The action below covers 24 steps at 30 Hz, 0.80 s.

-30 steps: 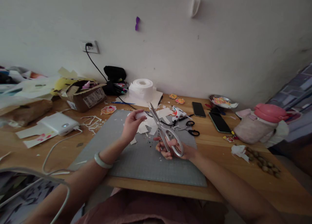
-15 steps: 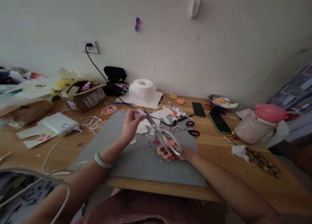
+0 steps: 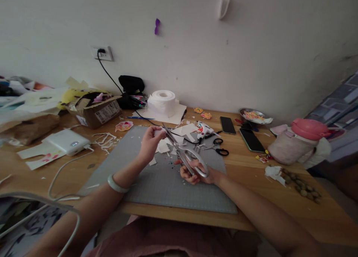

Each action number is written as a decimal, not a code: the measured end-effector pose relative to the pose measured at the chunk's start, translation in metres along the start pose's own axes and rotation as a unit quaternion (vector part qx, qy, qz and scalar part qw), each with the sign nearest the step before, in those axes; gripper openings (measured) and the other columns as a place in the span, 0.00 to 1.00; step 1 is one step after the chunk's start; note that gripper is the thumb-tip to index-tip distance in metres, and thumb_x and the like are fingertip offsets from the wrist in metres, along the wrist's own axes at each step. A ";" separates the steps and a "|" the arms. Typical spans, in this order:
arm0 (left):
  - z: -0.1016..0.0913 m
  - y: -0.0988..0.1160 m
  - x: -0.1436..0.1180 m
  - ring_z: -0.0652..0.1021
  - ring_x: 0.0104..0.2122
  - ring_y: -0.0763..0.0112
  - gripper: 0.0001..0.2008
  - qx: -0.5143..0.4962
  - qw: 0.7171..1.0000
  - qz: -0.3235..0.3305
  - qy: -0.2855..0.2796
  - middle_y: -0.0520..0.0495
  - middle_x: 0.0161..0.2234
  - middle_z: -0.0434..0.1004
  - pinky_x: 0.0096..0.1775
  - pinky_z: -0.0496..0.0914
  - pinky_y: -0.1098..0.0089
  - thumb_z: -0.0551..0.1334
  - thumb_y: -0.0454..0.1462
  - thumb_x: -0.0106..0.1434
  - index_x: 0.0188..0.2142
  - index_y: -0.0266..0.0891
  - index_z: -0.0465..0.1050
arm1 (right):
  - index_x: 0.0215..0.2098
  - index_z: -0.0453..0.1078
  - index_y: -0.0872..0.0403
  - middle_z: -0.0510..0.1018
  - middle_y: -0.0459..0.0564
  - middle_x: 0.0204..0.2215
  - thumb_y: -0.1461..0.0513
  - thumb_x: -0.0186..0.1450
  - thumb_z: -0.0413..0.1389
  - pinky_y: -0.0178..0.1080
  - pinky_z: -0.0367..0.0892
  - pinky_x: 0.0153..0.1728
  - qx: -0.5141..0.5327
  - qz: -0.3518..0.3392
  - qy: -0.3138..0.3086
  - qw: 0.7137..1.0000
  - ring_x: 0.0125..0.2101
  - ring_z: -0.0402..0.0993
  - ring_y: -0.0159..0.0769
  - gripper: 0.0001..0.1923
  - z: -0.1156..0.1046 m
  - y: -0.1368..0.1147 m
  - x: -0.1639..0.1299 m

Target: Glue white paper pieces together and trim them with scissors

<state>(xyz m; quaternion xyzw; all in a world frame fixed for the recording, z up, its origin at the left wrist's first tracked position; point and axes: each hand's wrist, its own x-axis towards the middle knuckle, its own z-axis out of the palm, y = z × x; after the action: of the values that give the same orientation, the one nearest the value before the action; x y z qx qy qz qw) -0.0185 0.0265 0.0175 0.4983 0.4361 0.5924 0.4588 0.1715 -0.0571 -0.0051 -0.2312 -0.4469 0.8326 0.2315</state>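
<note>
Mat [image 3: 145, 182]: grey, unmoved beneath both hands
Scissors [image 3: 181, 152]: tilted lower than a second ago, tips now touching the scrap
Right hand [image 3: 197, 173]: clamped on the scissor handles
Left hand [image 3: 149, 141]: pinching the scrap
White scrap [image 3: 159, 131]: held above the mat

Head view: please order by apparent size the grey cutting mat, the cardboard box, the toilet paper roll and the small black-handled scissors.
1. Grey cutting mat
2. Cardboard box
3. Toilet paper roll
4. Black-handled scissors

Box and roll lie farther away, so their ranks are less sure.
</note>
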 end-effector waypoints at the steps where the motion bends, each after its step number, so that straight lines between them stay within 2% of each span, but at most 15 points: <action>1: 0.000 0.000 0.000 0.74 0.26 0.73 0.15 0.002 1.000 0.001 0.000 0.55 0.25 0.70 0.32 0.68 0.70 0.65 0.41 0.46 0.31 0.40 0.62 | 0.49 0.60 0.54 0.63 0.38 0.21 0.49 0.54 0.55 0.27 0.41 0.14 0.000 0.002 0.001 1.000 0.13 0.45 0.19 0.29 0.000 0.000 0.000; 9: 0.000 0.000 0.001 0.74 0.26 0.74 0.16 -0.017 1.000 0.004 0.007 0.55 0.27 0.70 0.32 0.68 0.71 0.65 0.41 0.46 0.33 0.40 0.62 | 0.47 0.61 0.54 0.63 0.38 0.21 0.50 0.55 0.55 0.27 0.40 0.15 0.006 0.014 0.009 1.000 0.13 0.46 0.19 0.26 -0.001 0.000 0.000; 15: 0.001 0.002 -0.001 0.75 0.27 0.72 0.16 -0.002 1.000 -0.004 -0.014 0.55 0.26 0.70 0.32 0.68 0.70 0.65 0.42 0.46 0.33 0.40 0.63 | 0.45 0.61 0.54 0.63 0.37 0.20 0.52 0.53 0.58 0.27 0.39 0.14 0.013 0.011 0.011 1.000 0.13 0.45 0.19 0.25 0.003 -0.003 0.000; 24: 0.001 0.001 0.000 0.74 0.27 0.73 0.17 -0.018 1.000 -0.013 -0.012 0.54 0.27 0.71 0.32 0.68 0.71 0.65 0.39 0.45 0.34 0.39 0.64 | 0.45 0.60 0.54 0.61 0.36 0.20 0.53 0.54 0.57 0.28 0.38 0.15 0.031 -0.002 -0.006 1.000 0.13 0.45 0.19 0.23 -0.001 0.000 0.000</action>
<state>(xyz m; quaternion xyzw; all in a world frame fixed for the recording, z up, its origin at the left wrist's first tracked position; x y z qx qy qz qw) -0.0174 0.0263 0.0182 0.4915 0.4259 0.5884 0.4805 0.1722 -0.0568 -0.0056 -0.2181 -0.4231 0.8468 0.2375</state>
